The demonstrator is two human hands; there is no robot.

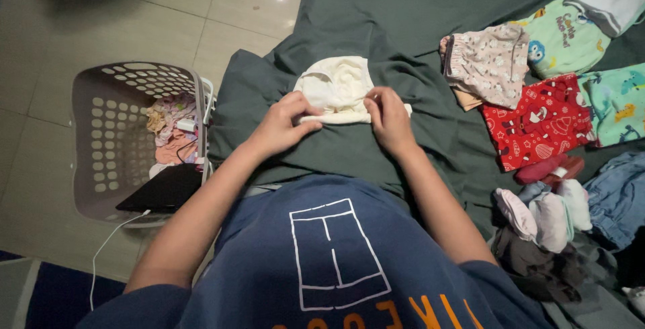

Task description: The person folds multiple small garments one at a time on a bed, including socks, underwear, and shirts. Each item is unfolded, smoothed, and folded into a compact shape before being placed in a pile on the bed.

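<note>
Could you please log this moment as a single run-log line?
left hand: pinching cream garment | right hand: pinching same | surface: green sheet | laundry basket: left

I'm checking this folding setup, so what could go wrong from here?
The cream garment lies on a rumpled green sheet, pinched by the left hand and right hand, so its fold may come out uneven. The folded piles sit close by and could get knocked.

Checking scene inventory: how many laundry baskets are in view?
1: the grey basket on the floor, beside the left hand. Others may lie out of frame.
</note>
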